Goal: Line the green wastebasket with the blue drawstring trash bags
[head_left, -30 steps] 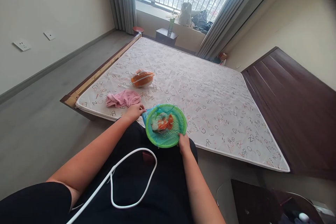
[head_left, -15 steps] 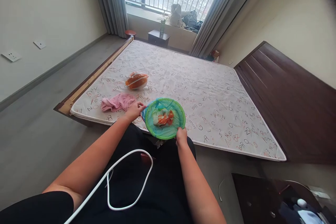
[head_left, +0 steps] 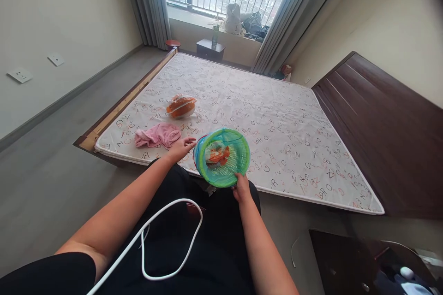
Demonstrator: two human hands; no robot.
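My right hand (head_left: 241, 185) grips the lower right rim of a round basket (head_left: 244, 145) with a green rim and mesh-like, blue-green walls. It is tilted so that its mouth faces me. Inside lies an orange-and-white item (head_left: 218, 155) whose kind I cannot make out. Just left of the basket, my left hand (head_left: 183, 146) is open with its fingers stretched towards the basket's side; it holds nothing. A crumpled pink cloth (head_left: 157, 136) lies on the mattress (head_left: 277, 124) beside my left hand. Farther back sits an orange-and-white bundle in clear plastic (head_left: 181, 106).
A white cable (head_left: 169, 203) loops in front of my body. The wooden bed frame (head_left: 114, 110) edges the mattress, with a dark headboard (head_left: 374, 129) at right. A dark table (head_left: 332, 262) stands at lower right, and a nightstand (head_left: 209, 50) beyond the bed.
The basket has shifted slightly right and turned, so that more of its inner mesh wall shows. My left hand has come off its left edge and opened. My right hand keeps hold of the rim.
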